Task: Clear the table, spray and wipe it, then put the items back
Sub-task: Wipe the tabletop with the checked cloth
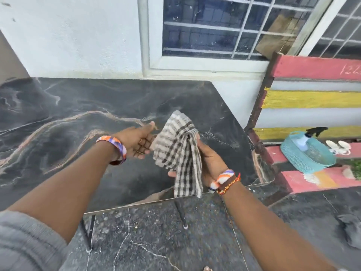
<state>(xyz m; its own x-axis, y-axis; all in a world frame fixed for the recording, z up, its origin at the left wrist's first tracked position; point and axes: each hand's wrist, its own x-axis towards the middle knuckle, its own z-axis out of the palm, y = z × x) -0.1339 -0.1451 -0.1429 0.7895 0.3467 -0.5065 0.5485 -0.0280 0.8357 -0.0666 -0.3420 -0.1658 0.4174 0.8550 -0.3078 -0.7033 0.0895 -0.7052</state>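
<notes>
A brown-and-white checked cloth (178, 151) hangs folded above the near right part of the black marble-patterned table (78, 118). My right hand (210, 161) grips the cloth along its right side, fingers curled round the fold. My left hand (139, 142) is beside the cloth's left edge, palm up with fingers relaxed and fingertips touching or just under the fabric. A spray bottle (306, 137) with a black trigger stands in a teal woven basket (308, 155) on the striped bench to the right.
A red, yellow and grey striped wooden bench (312, 98) stands right of the table, with a pair of white sandals (339, 146) beside the basket. A white wall and barred window (214, 26) lie behind the table. Dark tiled floor (156, 241) is below.
</notes>
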